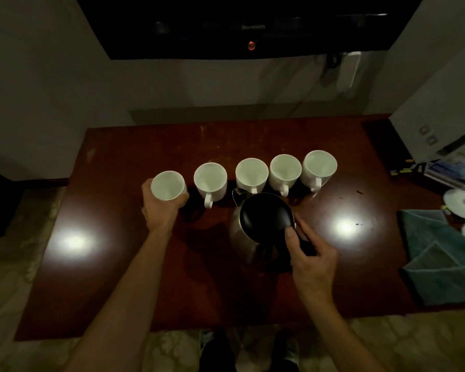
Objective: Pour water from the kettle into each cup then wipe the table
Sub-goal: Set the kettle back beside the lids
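Left hand [163, 208] wraps the leftmost white mug [168, 185], steadying it for pouring; right hand [310, 253] grips the steel kettle's [255, 226] black handle, ready to lift.

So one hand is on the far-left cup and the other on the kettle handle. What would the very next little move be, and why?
Probably lifting the kettle and swinging its spout toward the leftmost cup. The right hand already grips the handle while the kettle sits on the table, and the left hand wraps that cup, apparently steadying it. Whether any cup holds water, I cannot tell.
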`<state>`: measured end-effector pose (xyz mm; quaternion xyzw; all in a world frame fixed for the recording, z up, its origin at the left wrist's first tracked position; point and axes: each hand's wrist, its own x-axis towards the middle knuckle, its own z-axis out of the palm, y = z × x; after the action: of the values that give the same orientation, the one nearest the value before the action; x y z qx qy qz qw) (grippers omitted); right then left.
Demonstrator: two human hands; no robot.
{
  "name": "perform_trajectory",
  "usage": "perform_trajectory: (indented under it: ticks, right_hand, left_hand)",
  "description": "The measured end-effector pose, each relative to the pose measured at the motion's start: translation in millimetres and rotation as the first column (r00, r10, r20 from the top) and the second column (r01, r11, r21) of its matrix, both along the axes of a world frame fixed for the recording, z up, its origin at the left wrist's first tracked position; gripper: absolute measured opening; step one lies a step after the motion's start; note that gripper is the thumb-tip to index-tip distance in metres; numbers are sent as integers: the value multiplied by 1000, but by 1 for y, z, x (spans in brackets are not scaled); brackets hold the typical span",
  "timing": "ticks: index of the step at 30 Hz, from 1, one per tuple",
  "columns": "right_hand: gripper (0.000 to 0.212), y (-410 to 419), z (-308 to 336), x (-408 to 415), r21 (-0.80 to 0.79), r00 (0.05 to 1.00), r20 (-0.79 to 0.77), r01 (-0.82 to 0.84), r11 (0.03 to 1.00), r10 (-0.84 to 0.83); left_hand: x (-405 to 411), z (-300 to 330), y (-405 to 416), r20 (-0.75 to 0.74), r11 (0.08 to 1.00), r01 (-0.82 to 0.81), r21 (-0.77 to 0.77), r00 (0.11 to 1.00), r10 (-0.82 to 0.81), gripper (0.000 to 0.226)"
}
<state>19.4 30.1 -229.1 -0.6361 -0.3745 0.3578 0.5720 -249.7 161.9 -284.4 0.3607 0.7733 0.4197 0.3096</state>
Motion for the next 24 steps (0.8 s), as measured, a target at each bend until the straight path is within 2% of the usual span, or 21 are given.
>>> perform_trajectory:
  ticks: [8,13,16,20,24]
  right_hand:
    - [38,-1,-3,0,2,999,36,20,1000,-20]
    - [36,-1,3,2,-15,1000,22,-21,1000,22]
    - [36,-4,8,4,-49,997,10,-82,995,83]
    - [46,-6,14,8,-127,988,-5,-156,979,157]
    - [30,-7,32,15,-205,958,-64,-287,936,279]
  left_hand:
    - [7,0,10,-2,1000,13,9,1000,-13,88]
    - [8,15,9,-22,996,92,1,996,-92,108]
    - [6,26,1,-43,993,119,4,992,-118,112]
    - [0,43,-23,-126,992,127,-14,984,-127,104]
    - [1,56,-60,-226,985,171,-5,960,-167,86]
